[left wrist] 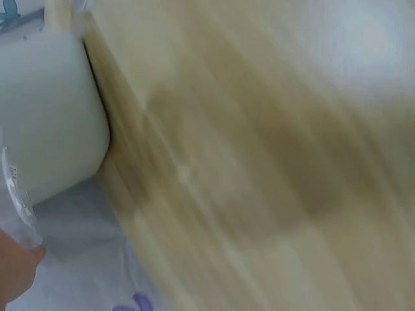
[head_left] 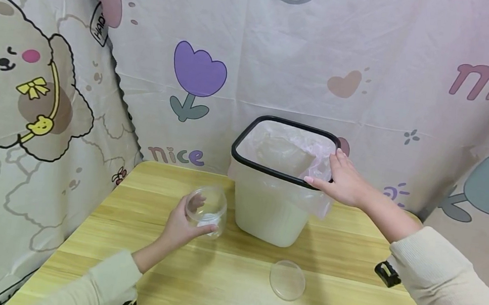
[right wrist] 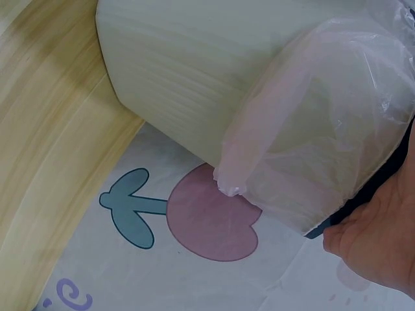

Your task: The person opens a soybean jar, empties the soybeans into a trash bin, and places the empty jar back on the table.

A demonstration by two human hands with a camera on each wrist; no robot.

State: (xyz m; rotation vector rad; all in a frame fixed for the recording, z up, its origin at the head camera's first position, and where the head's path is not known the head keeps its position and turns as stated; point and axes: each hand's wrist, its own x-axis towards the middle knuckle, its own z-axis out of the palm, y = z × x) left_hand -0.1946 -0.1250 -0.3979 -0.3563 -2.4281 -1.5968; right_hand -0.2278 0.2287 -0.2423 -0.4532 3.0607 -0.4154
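Note:
In the head view my left hand [head_left: 178, 225] grips a clear plastic jar [head_left: 219, 214], its mouth tilted upward, just left of the bin. A pale trash bin [head_left: 267, 214] with a black rim [head_left: 265, 170] stands toward the back of the table, a thin pinkish bag [head_left: 323, 203] lining it and folded over the edge. My right hand [head_left: 347, 183] rests on the rim's right front corner, thumb and fingers spread. A clear round lid [head_left: 287, 280] lies flat in front of the bin. The left wrist view catches only the jar's edge [left wrist: 19, 201] and part of that hand.
The wood-grain table [head_left: 230, 290] carries all these things. A printed cloth [head_left: 280, 67] hangs close behind the bin, and another [head_left: 14, 173] borders the left side. Dark wrist bands [head_left: 387, 274] show at the sleeves.

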